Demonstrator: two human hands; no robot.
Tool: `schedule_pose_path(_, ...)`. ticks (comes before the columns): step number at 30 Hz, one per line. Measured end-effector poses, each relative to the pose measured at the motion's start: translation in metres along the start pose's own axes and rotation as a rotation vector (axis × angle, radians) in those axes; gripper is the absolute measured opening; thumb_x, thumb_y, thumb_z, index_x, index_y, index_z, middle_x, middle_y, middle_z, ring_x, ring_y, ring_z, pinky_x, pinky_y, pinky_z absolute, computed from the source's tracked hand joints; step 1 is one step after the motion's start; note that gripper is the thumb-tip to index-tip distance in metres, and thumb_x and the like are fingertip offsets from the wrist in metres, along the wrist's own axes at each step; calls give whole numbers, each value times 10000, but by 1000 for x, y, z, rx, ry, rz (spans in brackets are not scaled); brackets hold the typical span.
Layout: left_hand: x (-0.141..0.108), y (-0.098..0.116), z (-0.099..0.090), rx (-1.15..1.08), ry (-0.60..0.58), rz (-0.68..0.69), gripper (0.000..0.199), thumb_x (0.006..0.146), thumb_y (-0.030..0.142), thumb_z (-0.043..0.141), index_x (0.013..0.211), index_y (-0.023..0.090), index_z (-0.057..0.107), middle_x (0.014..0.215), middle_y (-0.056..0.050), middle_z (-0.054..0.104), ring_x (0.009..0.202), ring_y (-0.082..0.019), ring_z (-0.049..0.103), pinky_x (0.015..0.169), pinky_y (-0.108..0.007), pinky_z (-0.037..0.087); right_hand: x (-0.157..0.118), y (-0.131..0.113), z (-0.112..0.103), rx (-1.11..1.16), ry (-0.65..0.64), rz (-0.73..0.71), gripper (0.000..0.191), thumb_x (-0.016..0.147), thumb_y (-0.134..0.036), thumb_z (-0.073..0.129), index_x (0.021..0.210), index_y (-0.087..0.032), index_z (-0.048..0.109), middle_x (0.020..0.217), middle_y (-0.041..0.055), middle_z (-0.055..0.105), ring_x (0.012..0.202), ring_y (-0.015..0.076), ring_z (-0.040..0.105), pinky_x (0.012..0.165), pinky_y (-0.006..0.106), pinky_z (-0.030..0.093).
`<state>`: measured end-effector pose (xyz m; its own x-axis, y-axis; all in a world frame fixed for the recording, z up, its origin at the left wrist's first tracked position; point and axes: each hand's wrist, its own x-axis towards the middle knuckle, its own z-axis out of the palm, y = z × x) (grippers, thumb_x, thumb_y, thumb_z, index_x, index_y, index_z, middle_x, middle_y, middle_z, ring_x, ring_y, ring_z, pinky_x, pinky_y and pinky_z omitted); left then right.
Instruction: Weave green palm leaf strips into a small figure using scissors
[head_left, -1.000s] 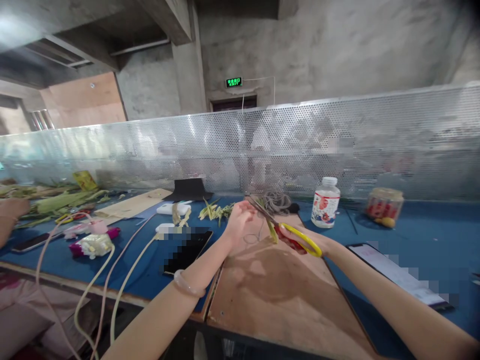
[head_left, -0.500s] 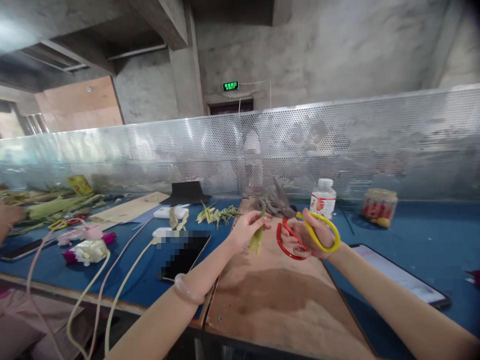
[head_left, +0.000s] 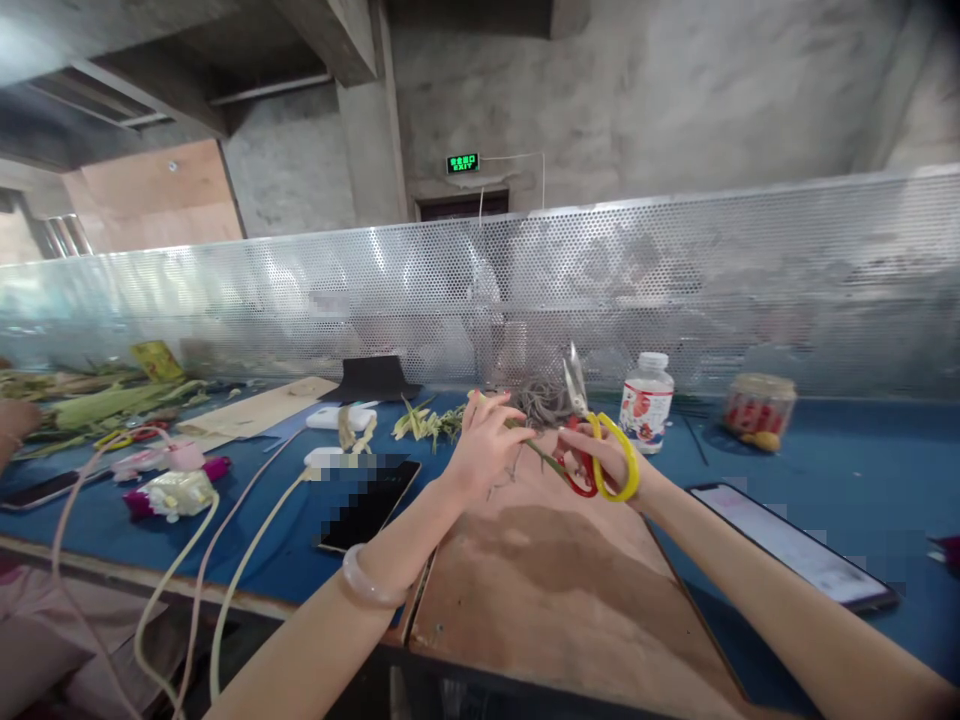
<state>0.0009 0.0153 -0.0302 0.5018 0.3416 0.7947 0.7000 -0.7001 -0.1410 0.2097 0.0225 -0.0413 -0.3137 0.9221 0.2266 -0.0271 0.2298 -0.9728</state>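
My right hand (head_left: 604, 455) grips scissors (head_left: 616, 470) with one yellow and one red handle loop, their metal blades pointing up and slightly apart. A thin green stem (head_left: 544, 457) slants between my two hands, its right end by my right fingers and the red loop. My left hand (head_left: 484, 440), seen from the back, has its fingers stretched and apart over the stem's other end; its thumb is hidden. Behind the fingers lies a bundle of grey cord (head_left: 544, 403). Left of them are pale green husk pieces (head_left: 424, 422).
A white bottle (head_left: 646, 400) and a clear jar (head_left: 761, 405) stand at the back right. Phones lie on both sides, one lit (head_left: 795, 545). White chargers (head_left: 330, 460) with cables are left. Another person's hand (head_left: 19, 420) is at the far left. A perforated metal screen (head_left: 420, 300) borders the table.
The scissors have swung more upright and shifted slightly left in my right hand. My left hand has turned its back upward with fingers spread; the stem now slants toward my right hand.
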Motion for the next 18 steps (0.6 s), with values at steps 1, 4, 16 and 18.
schedule_pose_path(1, 0, 1, 0, 41, 0, 15, 264, 828, 142, 533, 970, 314, 674, 1082, -29, 602, 1250, -235, 360, 1095, -537, 114, -2, 0, 3, -8, -25, -7, 357, 674, -521, 656, 670, -175, 571, 435, -44, 491, 338, 84, 418, 344, 223, 350)
schedule_pose_path(4, -1, 4, -1, 129, -16, 45, 268, 831, 148, 528, 974, 324, 672, 1122, -25, 583, 1266, -248, 327, 1094, -543, 105, -5, 1, 9, -42, -66, -42, 301, 608, -415, 739, 708, -176, 585, 548, -31, 564, 465, 104, 513, 433, 221, 404)
schedule_pose_path(16, 6, 23, -5, -197, 356, -376, 373, 821, 292, 558, 1173, 181, 507, 1176, -139, 541, 1117, -233, 493, 954, -398, 367, -6, -9, 20, 33, 117, -130, 330, 536, -389, 758, 631, -185, 518, 629, -30, 549, 615, 131, 534, 653, 285, 452)
schedule_pose_path(18, 7, 24, 0, -480, 273, -620, 297, 835, 409, 506, 985, 159, 565, 912, -101, 628, 845, -183, 596, 755, -315, 454, -8, -11, 22, 2, 163, -169, 344, 537, -407, 755, 642, -188, 512, 651, -20, 558, 634, 137, 537, 665, 287, 450)
